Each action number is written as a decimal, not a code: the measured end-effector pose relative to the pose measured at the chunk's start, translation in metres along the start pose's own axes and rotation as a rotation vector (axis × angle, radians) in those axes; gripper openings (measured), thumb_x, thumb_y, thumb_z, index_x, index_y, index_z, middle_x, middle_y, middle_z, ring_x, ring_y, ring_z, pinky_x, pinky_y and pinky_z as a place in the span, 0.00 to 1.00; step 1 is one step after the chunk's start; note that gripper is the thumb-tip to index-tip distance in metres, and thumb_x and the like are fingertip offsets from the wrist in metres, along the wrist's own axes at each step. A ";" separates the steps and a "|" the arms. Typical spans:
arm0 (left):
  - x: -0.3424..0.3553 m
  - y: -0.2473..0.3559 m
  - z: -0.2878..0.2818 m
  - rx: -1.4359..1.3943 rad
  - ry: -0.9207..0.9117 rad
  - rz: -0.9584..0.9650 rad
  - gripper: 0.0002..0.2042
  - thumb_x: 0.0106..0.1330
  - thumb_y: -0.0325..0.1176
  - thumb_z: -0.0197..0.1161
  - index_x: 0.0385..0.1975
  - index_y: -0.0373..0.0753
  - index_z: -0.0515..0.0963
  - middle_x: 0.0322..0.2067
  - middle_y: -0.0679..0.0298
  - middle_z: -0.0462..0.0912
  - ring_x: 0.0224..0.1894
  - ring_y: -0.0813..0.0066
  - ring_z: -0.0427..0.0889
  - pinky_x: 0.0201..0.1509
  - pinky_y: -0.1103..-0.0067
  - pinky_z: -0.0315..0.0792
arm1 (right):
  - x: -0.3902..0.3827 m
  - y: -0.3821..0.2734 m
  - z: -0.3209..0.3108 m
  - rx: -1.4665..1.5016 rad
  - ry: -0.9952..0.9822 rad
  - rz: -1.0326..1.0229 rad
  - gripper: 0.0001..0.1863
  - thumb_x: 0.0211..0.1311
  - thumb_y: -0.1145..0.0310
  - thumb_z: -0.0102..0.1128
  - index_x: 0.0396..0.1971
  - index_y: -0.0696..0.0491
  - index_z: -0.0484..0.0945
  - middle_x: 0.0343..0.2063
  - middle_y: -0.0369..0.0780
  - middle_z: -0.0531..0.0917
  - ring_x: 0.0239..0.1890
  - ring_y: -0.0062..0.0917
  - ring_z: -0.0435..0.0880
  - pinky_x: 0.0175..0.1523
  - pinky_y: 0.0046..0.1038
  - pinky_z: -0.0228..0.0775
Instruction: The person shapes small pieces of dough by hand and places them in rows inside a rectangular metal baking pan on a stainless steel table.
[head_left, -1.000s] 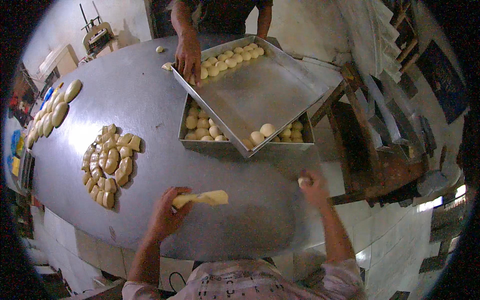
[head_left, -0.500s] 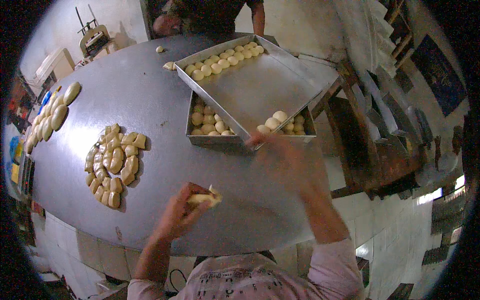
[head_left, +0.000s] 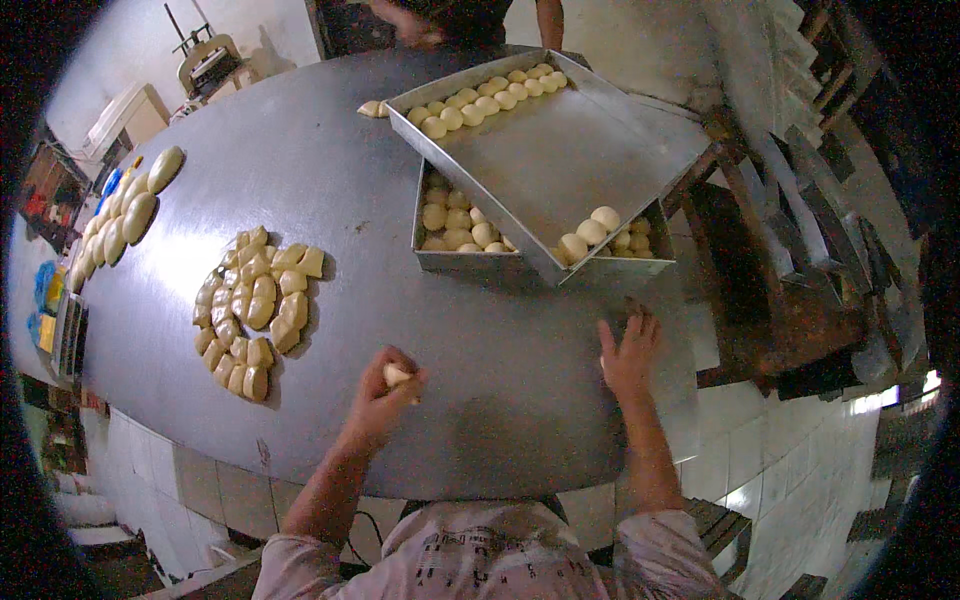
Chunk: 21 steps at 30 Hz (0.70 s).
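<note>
My left hand (head_left: pixel 388 392) is closed on a pale piece of dough (head_left: pixel 396 375) above the near middle of the steel table (head_left: pixel 500 360). To its right, my right hand (head_left: pixel 628 355) is open, fingers spread, holding nothing. Beyond it a large shallow metal tray (head_left: pixel 540 150) sits askew on a second tray (head_left: pixel 470 262) full of dough balls (head_left: pixel 456 218). The upper tray has a line of balls (head_left: pixel 482 105) along its far side and a small group (head_left: pixel 590 232) at its near corner. Left of my left hand lies a cluster of cut, glossy dough pieces (head_left: pixel 262 310).
Oval dough pieces (head_left: pixel 137 217) line the table's left side. A co-worker (head_left: pixel 440 22) stands across the table. A wooden rack with metal pans (head_left: pixel 800 220) is at the right. A clamp-like metal device (head_left: pixel 205 70) and a white box (head_left: pixel 120 120) stand beyond the far left edge.
The small piece in my right hand is gone; that hand went up to the tray corner and came back down, now open. My left hand has closed further round its dough. The co-worker's hand left the tray.
</note>
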<state>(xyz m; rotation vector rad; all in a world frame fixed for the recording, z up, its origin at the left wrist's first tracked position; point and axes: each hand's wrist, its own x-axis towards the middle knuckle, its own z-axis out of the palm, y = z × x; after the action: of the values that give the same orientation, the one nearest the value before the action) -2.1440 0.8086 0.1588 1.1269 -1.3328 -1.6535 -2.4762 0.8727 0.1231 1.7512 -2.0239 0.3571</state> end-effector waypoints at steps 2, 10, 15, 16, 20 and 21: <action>-0.003 -0.009 0.011 0.097 -0.038 -0.012 0.07 0.59 0.27 0.58 0.31 0.40 0.65 0.23 0.73 0.66 0.27 0.84 0.66 0.31 0.85 0.64 | 0.015 -0.034 -0.001 0.280 -0.156 0.317 0.22 0.55 0.57 0.51 0.45 0.57 0.68 0.43 0.49 0.71 0.46 0.45 0.66 0.52 0.45 0.54; -0.005 0.007 0.041 -0.107 -0.066 -0.136 0.11 0.57 0.25 0.58 0.37 0.42 0.65 0.31 0.70 0.68 0.36 0.82 0.69 0.37 0.83 0.66 | 0.007 0.065 0.033 0.359 -0.154 0.543 0.20 0.45 0.62 0.62 0.36 0.59 0.72 0.35 0.50 0.74 0.39 0.43 0.71 0.47 0.40 0.62; -0.001 -0.015 0.051 -0.098 -0.010 -0.151 0.10 0.56 0.24 0.59 0.32 0.43 0.65 0.30 0.69 0.68 0.35 0.81 0.69 0.38 0.82 0.67 | -0.019 0.012 0.005 0.679 -0.084 -0.118 0.15 0.43 0.69 0.61 0.31 0.57 0.71 0.32 0.48 0.74 0.36 0.42 0.72 0.44 0.38 0.64; -0.001 -0.021 0.048 -0.152 0.011 -0.147 0.09 0.56 0.24 0.59 0.29 0.43 0.65 0.28 0.70 0.68 0.33 0.82 0.69 0.37 0.82 0.67 | -0.022 0.034 0.009 0.611 -0.106 0.012 0.15 0.42 0.70 0.61 0.31 0.57 0.70 0.32 0.47 0.74 0.37 0.42 0.72 0.44 0.38 0.64; 0.007 -0.033 0.050 0.031 -0.024 -0.113 0.12 0.54 0.23 0.61 0.27 0.44 0.63 0.26 0.72 0.65 0.28 0.85 0.64 0.31 0.85 0.64 | -0.011 0.089 0.044 0.429 -0.157 0.381 0.13 0.42 0.72 0.61 0.30 0.57 0.70 0.33 0.44 0.74 0.39 0.40 0.71 0.47 0.37 0.63; 0.006 -0.038 0.056 0.092 -0.015 -0.083 0.12 0.54 0.23 0.61 0.27 0.44 0.63 0.25 0.73 0.64 0.27 0.85 0.63 0.30 0.85 0.62 | 0.001 0.087 0.047 0.414 -0.149 0.421 0.13 0.42 0.72 0.60 0.29 0.57 0.70 0.34 0.44 0.73 0.40 0.39 0.71 0.47 0.36 0.63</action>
<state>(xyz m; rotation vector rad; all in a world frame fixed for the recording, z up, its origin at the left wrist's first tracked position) -2.1989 0.8301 0.1249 1.2411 -1.4004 -1.6776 -2.5689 0.8644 0.0898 1.5902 -2.5728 0.8518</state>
